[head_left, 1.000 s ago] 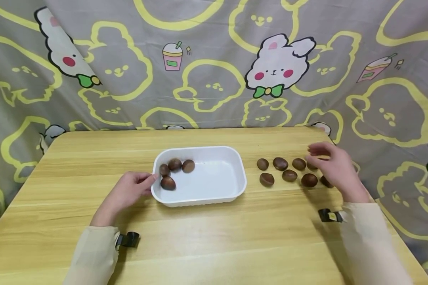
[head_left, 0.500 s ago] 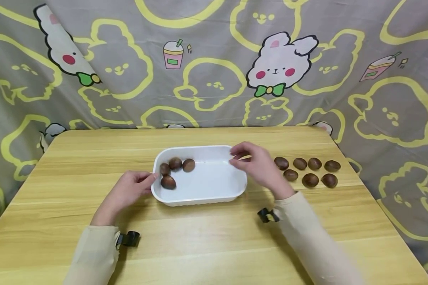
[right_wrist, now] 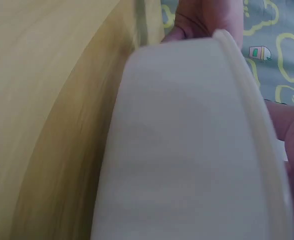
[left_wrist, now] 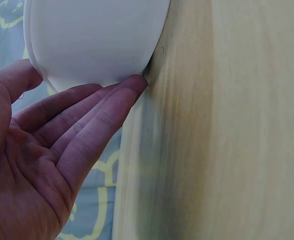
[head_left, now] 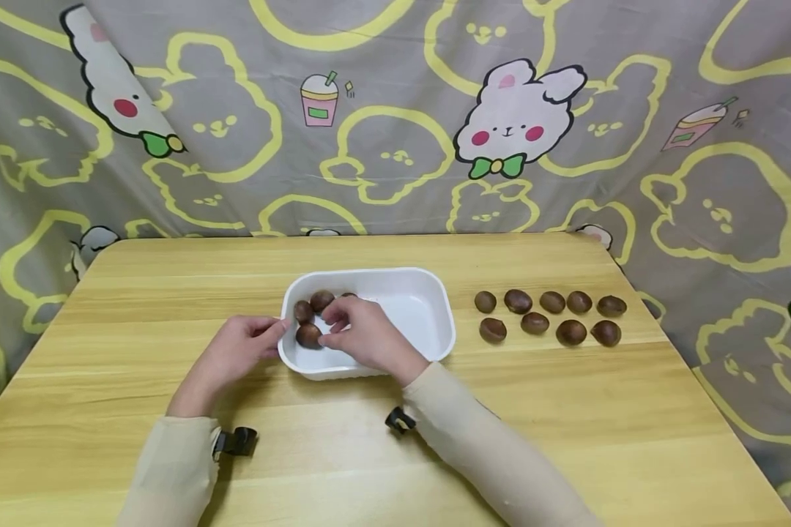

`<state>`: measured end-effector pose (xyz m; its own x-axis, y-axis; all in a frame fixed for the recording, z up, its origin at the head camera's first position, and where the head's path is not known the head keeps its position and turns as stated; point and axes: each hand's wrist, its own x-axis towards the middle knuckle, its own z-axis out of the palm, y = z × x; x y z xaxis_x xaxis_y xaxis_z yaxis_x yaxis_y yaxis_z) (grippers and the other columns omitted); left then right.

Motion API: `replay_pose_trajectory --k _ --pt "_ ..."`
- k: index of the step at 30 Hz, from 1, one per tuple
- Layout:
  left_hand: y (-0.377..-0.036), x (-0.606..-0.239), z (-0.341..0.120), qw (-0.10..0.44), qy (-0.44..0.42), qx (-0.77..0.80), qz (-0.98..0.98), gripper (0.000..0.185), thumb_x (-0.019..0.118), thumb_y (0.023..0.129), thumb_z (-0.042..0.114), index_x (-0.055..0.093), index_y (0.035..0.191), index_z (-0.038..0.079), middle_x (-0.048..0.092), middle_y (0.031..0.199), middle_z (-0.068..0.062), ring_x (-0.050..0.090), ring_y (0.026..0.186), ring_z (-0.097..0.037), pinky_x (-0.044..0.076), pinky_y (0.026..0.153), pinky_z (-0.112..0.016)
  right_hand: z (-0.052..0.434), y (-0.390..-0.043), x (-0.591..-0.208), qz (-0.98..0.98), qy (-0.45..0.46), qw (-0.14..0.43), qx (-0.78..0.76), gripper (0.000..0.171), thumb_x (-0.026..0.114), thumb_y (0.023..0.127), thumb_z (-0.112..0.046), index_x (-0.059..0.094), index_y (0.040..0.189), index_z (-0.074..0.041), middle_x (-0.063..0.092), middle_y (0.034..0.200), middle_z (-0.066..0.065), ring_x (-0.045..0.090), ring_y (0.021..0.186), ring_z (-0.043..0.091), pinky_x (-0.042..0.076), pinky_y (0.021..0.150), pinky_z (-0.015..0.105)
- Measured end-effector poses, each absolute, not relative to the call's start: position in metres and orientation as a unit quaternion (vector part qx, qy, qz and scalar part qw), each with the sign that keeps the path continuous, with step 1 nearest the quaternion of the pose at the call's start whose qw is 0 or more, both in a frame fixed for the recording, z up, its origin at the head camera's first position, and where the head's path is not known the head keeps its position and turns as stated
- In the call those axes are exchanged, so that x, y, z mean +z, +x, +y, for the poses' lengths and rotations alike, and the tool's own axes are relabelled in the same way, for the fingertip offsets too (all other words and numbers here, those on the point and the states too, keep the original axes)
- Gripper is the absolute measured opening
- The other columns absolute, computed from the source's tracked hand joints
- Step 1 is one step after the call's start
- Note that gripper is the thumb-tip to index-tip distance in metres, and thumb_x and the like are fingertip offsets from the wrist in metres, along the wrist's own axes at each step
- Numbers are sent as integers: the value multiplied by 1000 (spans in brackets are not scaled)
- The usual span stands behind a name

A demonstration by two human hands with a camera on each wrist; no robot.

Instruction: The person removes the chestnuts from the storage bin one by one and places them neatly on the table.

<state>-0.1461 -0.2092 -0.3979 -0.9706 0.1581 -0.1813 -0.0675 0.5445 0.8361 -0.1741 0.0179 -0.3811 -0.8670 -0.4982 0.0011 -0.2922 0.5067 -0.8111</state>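
Note:
A white plastic tray [head_left: 409,322] stands on the table with several chestnuts [head_left: 322,301] at its left end. My left hand [head_left: 240,344] holds the tray's left end, thumb at the rim and fingers against the outer wall; in the left wrist view, the fingertips [left_wrist: 132,85] reach low on that wall. My right hand [head_left: 365,333] is inside the tray, thumb and fingers apart. Its thumb tip is beside the nearest chestnut [head_left: 308,336]; whether they touch is unclear. Another chestnut is mostly hidden behind this hand. In the right wrist view, the tray wall [right_wrist: 177,140] covers most of the work.
To the tray's right, more chestnuts [head_left: 535,323] lie in two rough rows on the wooden table [head_left: 343,461]. A patterned grey curtain [head_left: 395,183] hangs behind the table and along its right side.
My right hand has moved left from the chestnuts on the table, over the tray's right end, to the chestnuts inside it. The left hand and tray stay put.

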Motion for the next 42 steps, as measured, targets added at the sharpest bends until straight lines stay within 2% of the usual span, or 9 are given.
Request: replay_pose_trajectory --k 11,23,31,39,42 --pt "-147 -399 -210 110 34 486 867 51 55 102 35 63 121 -12 68 107 -23 70 88 -25 56 77 -35 -7 -184 -390 897 -204 116 -376 24 81 83 -15 70 103 -5 66 89 0 56 81 8 45 74 19" --pt "-149 -397 -209 114 24 475 872 55 54 102 38 62 123 -11 68 111 -23 70 89 -24 54 79 -33 -19 -186 -389 916 -214 140 -310 25 82 82 -23 70 101 -10 66 95 -4 59 91 12 46 80 21" --pt "-146 -399 -209 113 22 476 872 49 55 102 34 64 120 -11 68 108 -22 70 88 -24 55 78 -35 -24 -185 -394 919 -232 136 -290 19 80 83 -23 69 96 -16 62 79 -12 57 82 9 44 74 19" --pt "-147 -399 -208 112 30 470 875 46 54 103 32 65 119 -10 70 104 -20 70 87 -23 53 76 -29 -23 -183 -395 914 -234 145 -299 17 79 85 -23 70 97 -15 62 75 -12 58 77 5 44 72 18" --pt "-148 -398 -207 112 30 467 876 46 54 103 32 65 119 -10 70 105 -20 70 86 -23 53 77 -30 -22 -184 -394 913 -238 139 -301 16 78 86 -22 70 98 -14 62 75 -11 58 76 5 44 72 18"
